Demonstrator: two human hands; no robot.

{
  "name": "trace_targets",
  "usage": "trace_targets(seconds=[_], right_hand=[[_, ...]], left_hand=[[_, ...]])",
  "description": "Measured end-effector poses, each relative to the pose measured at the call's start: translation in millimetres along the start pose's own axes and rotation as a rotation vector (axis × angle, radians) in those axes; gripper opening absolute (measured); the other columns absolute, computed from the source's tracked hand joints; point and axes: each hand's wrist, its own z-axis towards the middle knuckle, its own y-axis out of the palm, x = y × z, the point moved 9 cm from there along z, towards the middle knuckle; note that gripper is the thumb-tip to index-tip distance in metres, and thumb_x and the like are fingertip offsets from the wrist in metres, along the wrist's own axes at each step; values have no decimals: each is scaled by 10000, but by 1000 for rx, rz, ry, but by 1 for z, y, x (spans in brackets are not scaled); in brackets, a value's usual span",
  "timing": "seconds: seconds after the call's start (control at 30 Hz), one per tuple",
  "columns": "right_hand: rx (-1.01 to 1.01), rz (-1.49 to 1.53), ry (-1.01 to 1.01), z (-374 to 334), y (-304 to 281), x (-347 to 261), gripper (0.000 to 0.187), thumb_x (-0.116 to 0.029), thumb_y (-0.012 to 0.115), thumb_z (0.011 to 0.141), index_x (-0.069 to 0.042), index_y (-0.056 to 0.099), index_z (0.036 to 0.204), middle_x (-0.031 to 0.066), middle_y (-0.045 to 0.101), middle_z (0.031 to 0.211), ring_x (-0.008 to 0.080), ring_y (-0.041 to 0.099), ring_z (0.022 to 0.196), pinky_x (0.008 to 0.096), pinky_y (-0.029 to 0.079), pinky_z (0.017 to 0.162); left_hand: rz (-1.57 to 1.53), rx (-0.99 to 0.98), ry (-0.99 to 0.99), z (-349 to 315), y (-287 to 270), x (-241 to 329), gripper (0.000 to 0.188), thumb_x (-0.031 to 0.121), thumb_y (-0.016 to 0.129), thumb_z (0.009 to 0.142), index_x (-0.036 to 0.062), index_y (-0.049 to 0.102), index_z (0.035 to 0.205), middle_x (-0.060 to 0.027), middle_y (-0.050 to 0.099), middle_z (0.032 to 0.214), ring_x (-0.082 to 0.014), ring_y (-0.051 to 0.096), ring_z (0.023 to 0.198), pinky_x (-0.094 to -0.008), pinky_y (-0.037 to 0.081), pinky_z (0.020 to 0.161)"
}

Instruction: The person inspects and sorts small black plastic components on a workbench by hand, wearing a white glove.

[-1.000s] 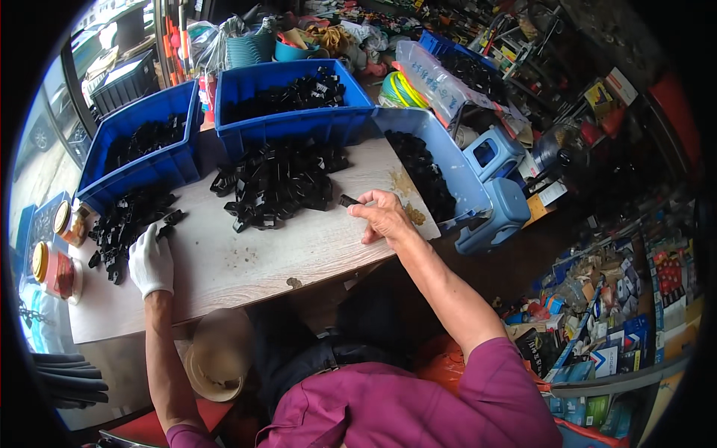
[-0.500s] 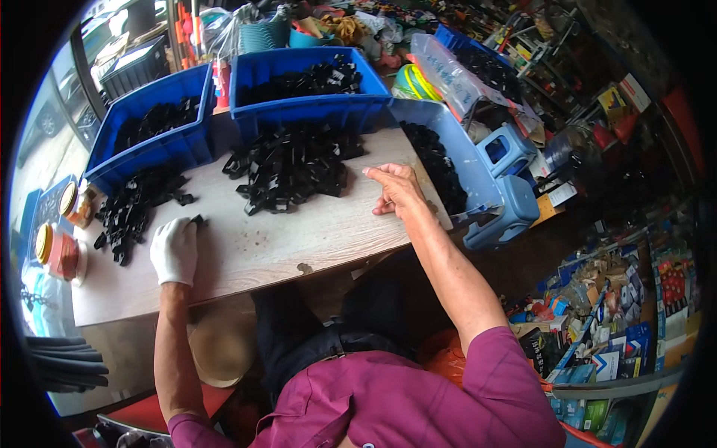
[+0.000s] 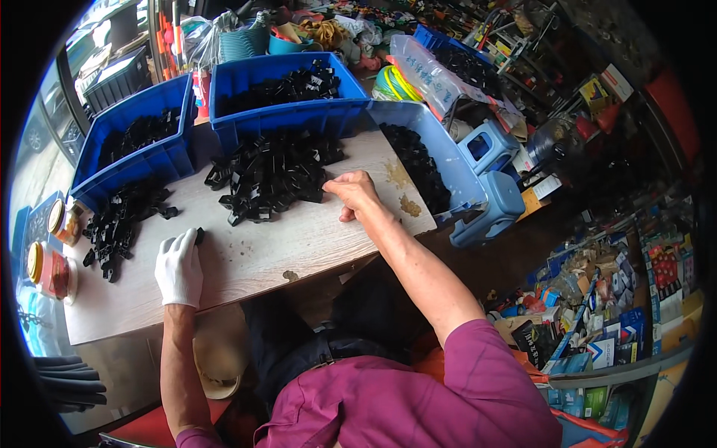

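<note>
My left hand (image 3: 179, 270), in a white glove, rests over the left part of the wooden tabletop (image 3: 246, 265). Its fingertips are closed on a small black plastic piece (image 3: 199, 236). My bare right hand (image 3: 354, 194) reaches to the right edge of a large heap of black plastic pieces (image 3: 272, 175). Thumb and forefinger come together at the heap, and the other fingers curl beneath; whatever is between the tips is too small to make out. A second pile of black pieces (image 3: 119, 224) spreads out beyond my left hand.
Two blue bins (image 3: 291, 112) (image 3: 134, 160) of black pieces stand along the far edge. A lighter blue tub (image 3: 467, 175) with more pieces adjoins the table's right end, beside blue stools (image 3: 499, 200). Lidded jars (image 3: 51, 269) stand at the left edge. Crowded shelves (image 3: 597, 321) lie to the right.
My right hand has moved left from the table's right side to the heap's edge, its fingers drawing together. The left hand still holds its piece. The whole view has shifted slightly.
</note>
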Motion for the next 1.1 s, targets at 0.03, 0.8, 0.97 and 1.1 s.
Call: trace_targets(seconds=[0.03, 0.8, 0.97, 1.1], right_hand=[[8, 1, -1, 0, 0, -1, 348, -217, 789, 856, 20, 688, 1090, 139, 691, 826, 151, 500, 367, 353, 491, 360], [71, 12, 39, 2, -5, -1, 289, -214, 734, 887, -24, 672, 1096, 77, 647, 792, 150, 501, 418, 335, 515, 398], [60, 109, 10, -4, -7, 4, 175, -204, 728, 890, -43, 672, 933, 45, 587, 660, 152, 504, 395, 332, 508, 393], [-19, 184, -97, -18, -12, 1, 162, -190, 716, 896, -29, 693, 897, 27, 602, 631, 123, 535, 399, 326, 541, 407]], left_hand=[[-2, -2, -1, -1, 1, 1, 312, 49, 661, 873, 85, 693, 1181, -113, 726, 1027, -336, 652, 989, -425, 545, 850], [-56, -18, -105, 2, 11, 17, 214, 115, 720, 853, 97, 711, 1067, -93, 735, 1024, -342, 657, 970, -435, 548, 842], [-30, -26, -17, 10, 9, 29, 258, 102, 709, 846, 110, 699, 1105, -78, 724, 1052, -337, 648, 981, -425, 558, 835], [-92, 6, -22, 11, 10, 31, 267, 96, 706, 858, 100, 710, 1126, -90, 739, 1017, -331, 672, 940, -400, 573, 809]])
